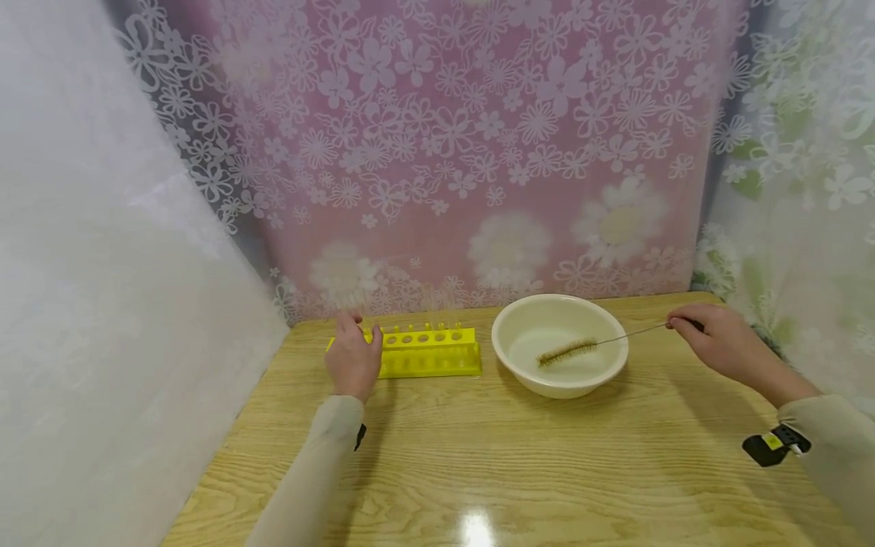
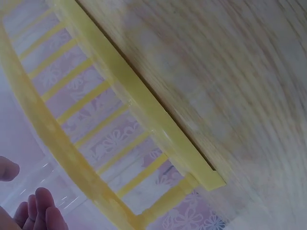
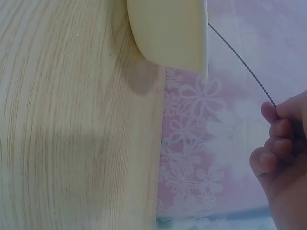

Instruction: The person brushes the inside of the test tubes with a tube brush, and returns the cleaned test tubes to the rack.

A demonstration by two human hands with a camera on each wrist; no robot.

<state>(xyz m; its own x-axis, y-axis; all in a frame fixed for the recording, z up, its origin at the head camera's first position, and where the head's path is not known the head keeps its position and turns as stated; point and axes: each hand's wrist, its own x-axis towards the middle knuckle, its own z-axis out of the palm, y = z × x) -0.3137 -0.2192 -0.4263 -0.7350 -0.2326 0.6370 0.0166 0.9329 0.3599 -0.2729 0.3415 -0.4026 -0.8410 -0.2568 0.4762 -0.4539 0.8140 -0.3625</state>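
My pale left sleeve (image 1: 301, 482) lies nearest, over the wooden table (image 1: 437, 448). Left of the cream bowl (image 1: 560, 384) sits the yellow rack (image 1: 429, 371) with clear tubes (image 1: 444, 304); my left hand (image 1: 353, 361) is at its end away from the bowl, thumb and fingers parted, whether touching glass I can't tell. The bowl stands between rack and right hand (image 1: 721, 338), which pinches the brush (image 1: 569, 352) by its handle, bristles within the bowl's rim. Behind the bowl hangs a floral curtain (image 1: 506, 137).

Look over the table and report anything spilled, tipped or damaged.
Nothing stands out. The yellow rack stands upright, the white basin sits flat beside it, and the right hand holds the brush, which reaches over the basin's rim. No spill shows on the table; its bright patch looks like reflected light.
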